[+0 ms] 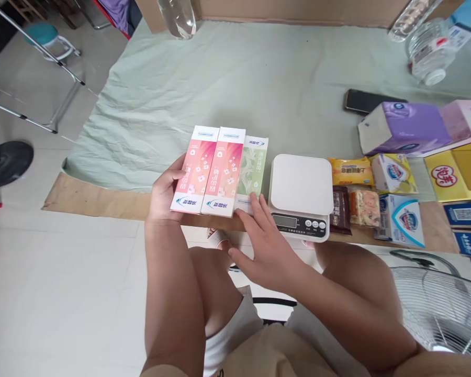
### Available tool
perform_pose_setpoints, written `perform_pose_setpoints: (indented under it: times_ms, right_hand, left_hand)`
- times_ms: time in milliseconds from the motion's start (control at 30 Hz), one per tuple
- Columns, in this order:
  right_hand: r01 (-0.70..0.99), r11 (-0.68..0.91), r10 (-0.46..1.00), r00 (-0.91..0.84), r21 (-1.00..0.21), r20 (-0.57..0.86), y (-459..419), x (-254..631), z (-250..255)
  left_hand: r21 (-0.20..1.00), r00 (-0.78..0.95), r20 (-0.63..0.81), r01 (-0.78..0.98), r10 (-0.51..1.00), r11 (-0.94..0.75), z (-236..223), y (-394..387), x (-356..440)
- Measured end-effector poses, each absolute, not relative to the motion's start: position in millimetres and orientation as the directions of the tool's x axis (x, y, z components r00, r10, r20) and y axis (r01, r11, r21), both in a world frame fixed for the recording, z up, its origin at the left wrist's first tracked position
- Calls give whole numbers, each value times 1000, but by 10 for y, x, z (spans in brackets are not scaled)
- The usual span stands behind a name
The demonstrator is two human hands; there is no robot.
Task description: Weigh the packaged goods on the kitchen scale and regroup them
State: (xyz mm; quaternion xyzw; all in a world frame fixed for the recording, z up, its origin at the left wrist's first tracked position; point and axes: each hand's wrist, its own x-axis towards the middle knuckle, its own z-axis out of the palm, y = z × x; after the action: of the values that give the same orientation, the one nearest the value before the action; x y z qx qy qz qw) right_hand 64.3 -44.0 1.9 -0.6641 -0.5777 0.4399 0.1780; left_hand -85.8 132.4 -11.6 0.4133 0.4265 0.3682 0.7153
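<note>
Two pink toothpaste boxes lie side by side near the table's front edge, the left pink box [194,170] touching the right pink box [224,173]. Beside them on the right is a green toothpaste box [253,167], set slightly lower. My left hand [167,191] grips the left pink box by its left side, thumb on top and the other fingers hidden beneath. With fingers stretched out, my right hand [265,238] rests its fingertips at the near end of the green box. Just right of that box stands a white kitchen scale [301,183] with nothing on its plate.
Right of the scale sit a yellow soap packet [351,172], a brown packet [340,209], soap boxes [401,220] and a purple tissue pack [412,125]. A black phone [371,101] and clear bottles [432,52] lie farther back. A fan [443,309] stands at lower right.
</note>
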Motion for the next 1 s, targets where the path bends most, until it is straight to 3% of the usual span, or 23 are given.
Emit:
perform_pose_setpoints:
  times_ms: [267,400,467,567,667,833,1000]
  right_hand:
    - [592,-160,945,-140,-790,-297,-202,577,-119]
    - [526,-184,961,-83,-831,-265,-176,564,-144]
    - [494,-258,955,-1,-830,-297,-163,556,-150]
    - [511,-351,926,62,-785,-373,-117,507,-163]
    - [580,-344,924,69,-738,-377,-74,419,-199]
    - [652,-266,963,150,-710,-223,-84,307,-326]
    - [674,-283,951,288,-682,-111,-23,228,-414]
  left_hand:
    - [900,268,-305,-231,914,369,-98,1410,-1137]
    - [925,-145,-288,-299,947,235,-150,1461,-1359]
    - [928,-236,-290,-305,928,212,-188,1432,-1478]
    - [939,-145,-263,-267,954,218,-232,1314,-1597]
    - [950,2,-219,-227,976,214,-257,1192,-1609]
    - [961,106,-147,-222,984,167,-289,1160,-1503]
    - [976,125,-94,-182,988,116,-304,1133,-1405]
